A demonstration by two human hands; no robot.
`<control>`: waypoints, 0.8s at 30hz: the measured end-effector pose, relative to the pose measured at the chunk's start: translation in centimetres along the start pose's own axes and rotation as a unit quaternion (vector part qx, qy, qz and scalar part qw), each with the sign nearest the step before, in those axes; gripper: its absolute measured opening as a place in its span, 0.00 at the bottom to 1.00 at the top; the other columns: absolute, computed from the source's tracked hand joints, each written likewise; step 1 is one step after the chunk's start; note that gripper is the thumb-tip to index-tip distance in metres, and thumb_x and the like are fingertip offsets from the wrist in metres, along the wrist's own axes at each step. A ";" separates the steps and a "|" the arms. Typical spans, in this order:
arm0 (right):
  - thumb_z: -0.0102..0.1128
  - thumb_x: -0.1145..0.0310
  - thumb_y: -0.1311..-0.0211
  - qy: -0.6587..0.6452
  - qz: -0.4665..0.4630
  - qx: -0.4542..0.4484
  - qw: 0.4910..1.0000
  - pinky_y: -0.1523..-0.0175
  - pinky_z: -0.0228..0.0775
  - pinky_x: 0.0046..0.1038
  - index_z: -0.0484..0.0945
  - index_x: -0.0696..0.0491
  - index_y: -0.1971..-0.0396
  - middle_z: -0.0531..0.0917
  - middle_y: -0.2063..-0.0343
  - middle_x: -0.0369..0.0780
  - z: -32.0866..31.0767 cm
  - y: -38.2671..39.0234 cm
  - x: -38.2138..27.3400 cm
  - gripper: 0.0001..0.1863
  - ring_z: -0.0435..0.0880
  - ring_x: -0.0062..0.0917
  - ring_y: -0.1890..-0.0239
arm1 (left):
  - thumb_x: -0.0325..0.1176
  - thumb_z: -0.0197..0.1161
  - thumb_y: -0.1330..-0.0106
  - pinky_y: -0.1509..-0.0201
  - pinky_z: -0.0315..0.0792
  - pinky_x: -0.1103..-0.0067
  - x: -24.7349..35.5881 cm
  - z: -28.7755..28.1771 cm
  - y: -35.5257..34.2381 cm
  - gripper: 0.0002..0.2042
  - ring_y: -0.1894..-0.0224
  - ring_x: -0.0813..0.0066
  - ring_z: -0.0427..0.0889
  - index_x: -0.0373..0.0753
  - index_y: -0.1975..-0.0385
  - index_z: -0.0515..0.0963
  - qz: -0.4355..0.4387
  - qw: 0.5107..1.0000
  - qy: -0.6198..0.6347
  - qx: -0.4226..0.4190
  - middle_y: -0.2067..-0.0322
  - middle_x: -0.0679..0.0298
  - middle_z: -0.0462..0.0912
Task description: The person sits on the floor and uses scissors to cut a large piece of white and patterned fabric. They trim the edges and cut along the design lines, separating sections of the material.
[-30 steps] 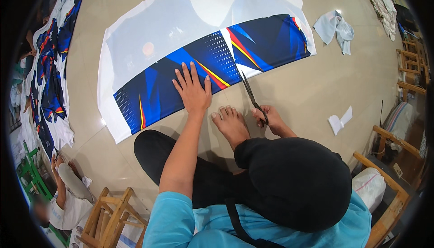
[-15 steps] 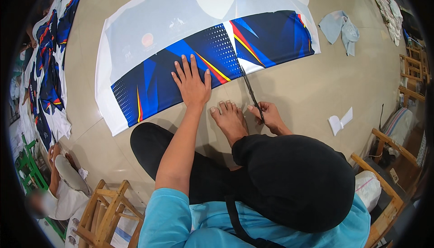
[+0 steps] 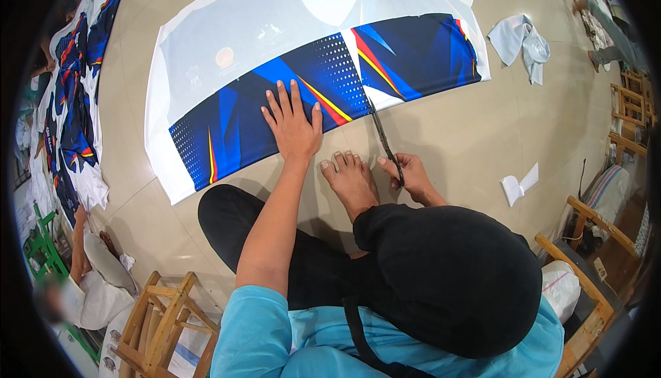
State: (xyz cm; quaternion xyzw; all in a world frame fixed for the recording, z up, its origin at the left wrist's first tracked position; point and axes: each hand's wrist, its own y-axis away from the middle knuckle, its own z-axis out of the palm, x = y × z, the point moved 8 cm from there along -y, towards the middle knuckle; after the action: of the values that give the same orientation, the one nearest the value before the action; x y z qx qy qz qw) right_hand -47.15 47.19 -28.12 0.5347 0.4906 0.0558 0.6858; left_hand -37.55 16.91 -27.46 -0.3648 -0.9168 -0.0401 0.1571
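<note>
A large piece of white fabric [image 3: 160,109] lies on the floor, folded over so that a dark blue printed band [image 3: 241,123] with red, yellow and white shapes shows along its near side. My left hand [image 3: 295,129] presses flat on that band, fingers spread. My right hand [image 3: 413,175] grips a pair of long dark scissors [image 3: 383,135] by the handles. Their blade tips reach the near edge of the fabric, at the white gap [image 3: 363,82] between two printed panels. My bare foot [image 3: 350,182] rests on the floor between my hands.
Fabric scraps, one grey [image 3: 523,44] and one white [image 3: 518,185], lie to the right. More printed fabric [image 3: 72,102] is spread at the far left, near another person [image 3: 100,288]. A wooden stool [image 3: 162,319] stands at the lower left, wooden frames [image 3: 585,309] at the right.
My hands and the scissors have barely moved. At the upper right, another person's leg has come into view. The person at the lower left has shifted an arm.
</note>
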 end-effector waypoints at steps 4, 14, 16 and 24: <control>0.82 0.46 0.33 0.002 -0.001 0.001 1.000 0.76 0.69 0.23 0.77 0.51 0.78 0.79 0.84 0.33 -0.1 -0.1 0.0 0.28 0.76 0.16 0.83 | 0.56 0.52 0.16 0.11 0.36 0.41 -0.1 0.0 0.0 0.39 0.11 0.38 0.44 0.43 0.12 0.57 0.000 1.000 -0.002 0.001 0.12 0.49 0.52; 0.82 0.48 0.32 0.029 0.009 0.028 0.999 0.78 0.65 0.23 0.77 0.53 0.78 0.78 0.85 0.34 -0.1 0.0 0.0 0.28 0.75 0.16 0.85 | 0.57 0.51 0.15 0.10 0.35 0.42 0.0 0.1 0.0 0.39 0.10 0.40 0.42 0.44 0.11 0.54 -0.003 1.000 -0.015 -0.011 0.12 0.50 0.50; 0.82 0.49 0.32 0.025 0.007 0.026 0.999 0.79 0.64 0.24 0.77 0.53 0.78 0.78 0.85 0.34 -0.1 -0.2 0.3 0.27 0.75 0.16 0.85 | 0.57 0.51 0.15 0.10 0.35 0.42 0.1 0.1 0.0 0.39 0.10 0.40 0.42 0.44 0.11 0.54 -0.002 1.000 -0.015 -0.011 0.12 0.50 0.50; 0.81 0.53 0.31 0.029 -0.004 0.025 0.999 0.79 0.62 0.25 0.77 0.54 0.77 0.78 0.85 0.35 0.1 -0.3 0.5 0.25 0.75 0.17 0.85 | 0.57 0.51 0.16 0.11 0.36 0.42 0.0 0.1 0.0 0.39 0.10 0.40 0.42 0.44 0.11 0.54 0.000 1.000 -0.018 -0.009 0.12 0.50 0.50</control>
State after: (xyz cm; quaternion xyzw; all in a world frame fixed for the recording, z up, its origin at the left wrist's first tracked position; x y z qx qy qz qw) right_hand -46.97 47.26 -28.68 0.5478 0.5135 0.0569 0.6580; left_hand -37.60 16.94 -27.59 -0.3665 -0.9192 -0.0421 0.1376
